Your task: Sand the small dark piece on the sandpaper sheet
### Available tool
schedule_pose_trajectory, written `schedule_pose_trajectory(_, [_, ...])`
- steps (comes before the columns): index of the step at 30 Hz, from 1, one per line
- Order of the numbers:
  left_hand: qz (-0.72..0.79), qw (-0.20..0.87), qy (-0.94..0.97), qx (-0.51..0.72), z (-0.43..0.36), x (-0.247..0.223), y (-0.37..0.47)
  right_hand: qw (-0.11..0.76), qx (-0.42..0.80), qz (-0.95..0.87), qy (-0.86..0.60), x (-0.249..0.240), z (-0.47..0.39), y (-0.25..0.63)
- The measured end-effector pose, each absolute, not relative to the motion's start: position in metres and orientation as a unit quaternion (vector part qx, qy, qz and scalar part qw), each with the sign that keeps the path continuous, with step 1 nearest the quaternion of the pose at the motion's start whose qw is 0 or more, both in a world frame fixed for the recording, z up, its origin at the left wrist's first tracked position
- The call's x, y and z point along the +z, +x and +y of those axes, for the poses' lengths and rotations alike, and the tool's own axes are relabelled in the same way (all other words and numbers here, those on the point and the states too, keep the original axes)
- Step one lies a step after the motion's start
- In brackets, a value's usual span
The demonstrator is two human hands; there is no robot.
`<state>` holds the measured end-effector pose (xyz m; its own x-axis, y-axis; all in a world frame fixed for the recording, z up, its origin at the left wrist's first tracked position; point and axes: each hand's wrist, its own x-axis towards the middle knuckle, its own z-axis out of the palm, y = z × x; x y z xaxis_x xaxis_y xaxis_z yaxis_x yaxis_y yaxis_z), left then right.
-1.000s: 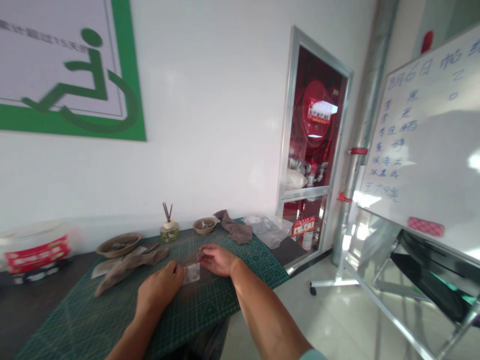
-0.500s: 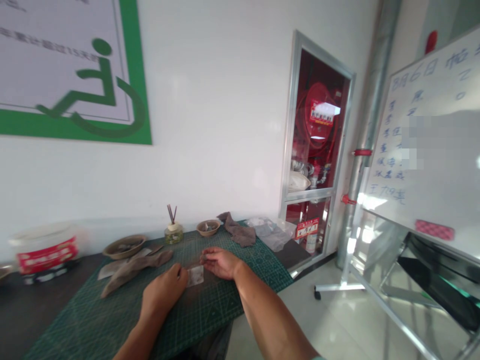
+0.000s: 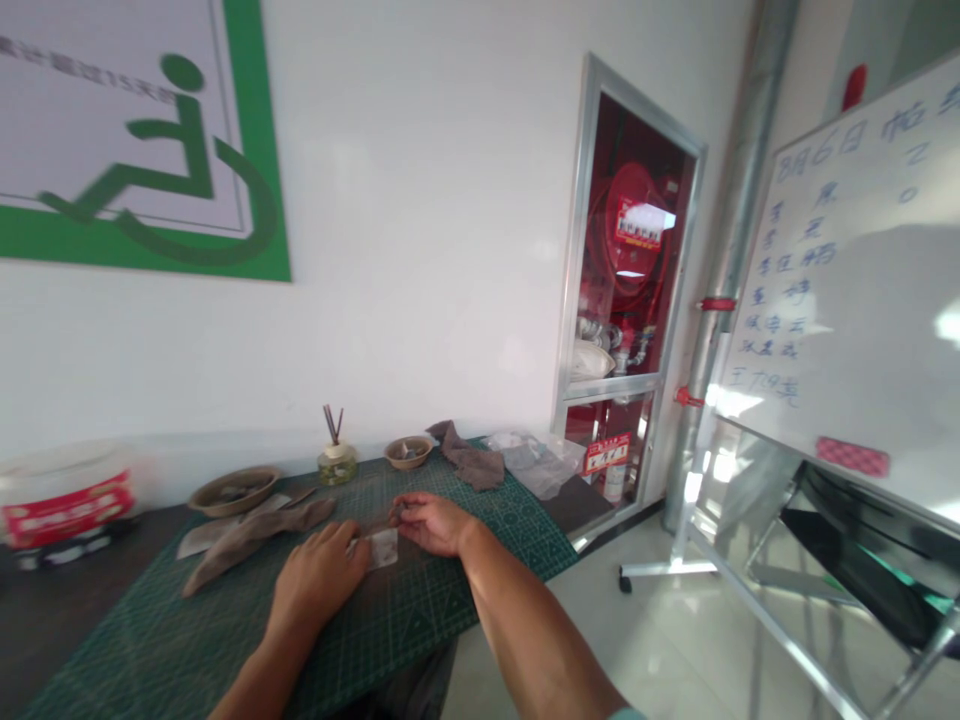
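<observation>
Clear sachet (image 3: pixel 384 548): mid-mat (image 3: pixel 450 610), unmoved; left hand (image 3: pixel 319 578) stays flat on it, right hand (image 3: pixel 429 522) apparently pinching its edge.

A plain white wall (image 3: pixel 420 250) carries a green-framed wheelchair sign (image 3: pixel 135 150), with a metal-framed red fire hose cabinet (image 3: pixel 630 290) set into it. A handwritten whiteboard on a metal stand (image 3: pixel 855 300) stands on the glossy pale tiled floor (image 3: pixel 675 640).
</observation>
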<state>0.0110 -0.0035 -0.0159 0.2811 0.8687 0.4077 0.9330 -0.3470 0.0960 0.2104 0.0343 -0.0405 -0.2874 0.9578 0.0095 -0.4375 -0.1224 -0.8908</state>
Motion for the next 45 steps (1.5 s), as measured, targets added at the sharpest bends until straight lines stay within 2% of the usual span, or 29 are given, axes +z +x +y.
schedule_pose_trajectory(14, [-0.489,0.016,-0.846,-0.213,0.001,-0.016,0.003,0.489,0.617,-0.517,-0.336,-0.034,0.018,0.207])
schedule_pose_trajectory(20, [-0.398,-0.031,-0.901,-0.168,0.003,-0.006,-0.01,0.406,0.55,-0.631,-0.368,-0.026,0.013,0.212])
schedule_pose_trajectory(28, [-0.356,-0.096,-0.916,-0.155,0.021,0.004,-0.03,0.303,0.357,-0.791,-0.393,0.001,0.017,0.21])
schedule_pose_trajectory(33, [-0.349,-0.102,-0.919,-0.15,0.025,0.007,-0.037,0.234,0.287,-0.851,-0.373,0.01,0.024,0.208])
schedule_pose_trajectory(41, [-0.359,-0.073,-0.92,-0.143,0.015,0.001,-0.048,0.111,0.241,-0.915,-0.303,0.028,0.03,0.209])
schedule_pose_trajectory(45, [-0.367,-0.076,-0.917,-0.14,0.009,0.0,-0.048,0.109,0.176,-0.944,-0.258,0.022,0.026,0.207])
